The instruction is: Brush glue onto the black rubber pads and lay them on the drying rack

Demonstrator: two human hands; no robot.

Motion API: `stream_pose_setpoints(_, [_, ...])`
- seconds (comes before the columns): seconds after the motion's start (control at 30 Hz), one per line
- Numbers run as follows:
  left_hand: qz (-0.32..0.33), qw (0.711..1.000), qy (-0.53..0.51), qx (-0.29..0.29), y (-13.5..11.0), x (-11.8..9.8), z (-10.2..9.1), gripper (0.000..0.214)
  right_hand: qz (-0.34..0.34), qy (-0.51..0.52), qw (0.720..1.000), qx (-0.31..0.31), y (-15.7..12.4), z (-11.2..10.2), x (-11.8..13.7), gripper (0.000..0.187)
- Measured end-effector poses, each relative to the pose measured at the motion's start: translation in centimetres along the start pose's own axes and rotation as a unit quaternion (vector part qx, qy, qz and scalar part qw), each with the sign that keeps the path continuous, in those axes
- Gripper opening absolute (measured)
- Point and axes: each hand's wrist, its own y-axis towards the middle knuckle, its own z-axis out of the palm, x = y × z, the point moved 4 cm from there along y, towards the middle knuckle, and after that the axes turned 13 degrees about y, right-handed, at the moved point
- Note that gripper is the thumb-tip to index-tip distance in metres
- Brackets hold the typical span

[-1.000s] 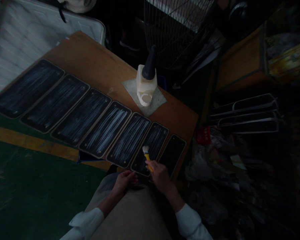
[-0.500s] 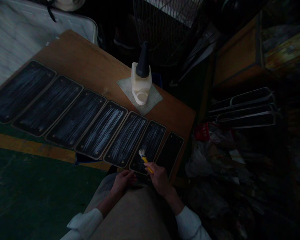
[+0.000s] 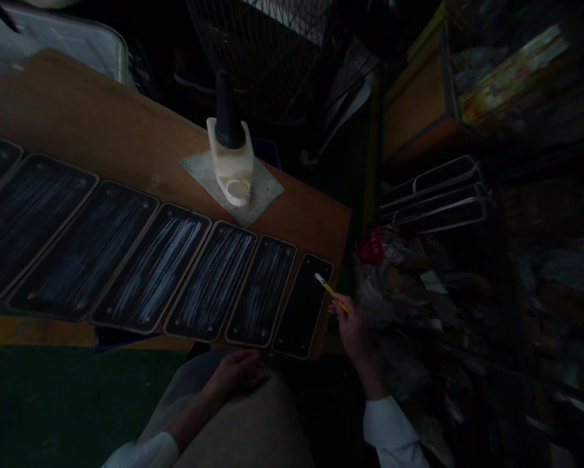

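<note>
My right hand (image 3: pixel 354 325) is closed around the yellow handle of a small paintbrush (image 3: pixel 338 299). Its pale bristles are over the upper part of the rightmost black panel (image 3: pixel 299 312), which looks plain and dark; whether they touch it I cannot tell. Beside that panel, a second panel (image 3: pixel 261 292) carries white brush streaks, as do several others in the row to the left, such as a heavily streaked one (image 3: pixel 152 270). All have rounded corners and pale rims. My left hand (image 3: pixel 238 372) rests on my lap, fingers curled together, with nothing seen in it.
The panels lie on a brown wooden board (image 3: pixel 126 123). Behind them, a cream container (image 3: pixel 233 166) with a dark cone in it stands on a grey sheet (image 3: pixel 267 188). Strapped dark panels (image 3: pixel 432 198) and plastic-wrapped clutter (image 3: pixel 399 273) are at right; a wire-caged fan (image 3: pixel 282 71) is behind.
My right hand has moved the paintbrush rightward from the second panel to over the rightmost one. The view has shifted right. My left hand stays near my lap.
</note>
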Motion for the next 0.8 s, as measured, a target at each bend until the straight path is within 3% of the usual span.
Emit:
stream_pose_setpoints(0.13, [-0.028,0.999,-0.017,0.013,1.1,0.4,3.0,0.036,-0.043,-0.055,0.998,-0.008,2.0,-1.1,-2.0,0.029])
stream_pose_setpoints(0.3, [-0.049,0.998,-0.048,0.01,1.6,1.0,5.3,0.031,-0.061,-0.075,0.995,0.006,3.2,-0.6,-3.2,0.028])
stream_pose_setpoints(0.4, [-0.044,0.998,-0.046,-0.001,1.8,1.4,6.0,0.026,-0.045,-0.066,0.997,0.014,1.7,0.2,-3.6,0.027])
stream_pose_setpoints(0.63, [-0.026,0.997,-0.065,-0.038,1.8,1.8,6.7,0.009,0.015,-0.024,0.998,0.048,-5.6,0.9,-1.6,0.024])
stream_pose_setpoints(0.7, [-0.033,0.996,-0.07,-0.038,1.7,1.8,6.6,0.009,0.03,-0.016,0.998,0.045,-5.7,0.1,-1.3,0.024])
stream_pose_setpoints(0.8, [-0.043,0.996,-0.063,-0.037,1.5,1.8,6.6,0.01,0.01,-0.024,0.999,0.022,-2.8,-1.2,-1.7,0.027])
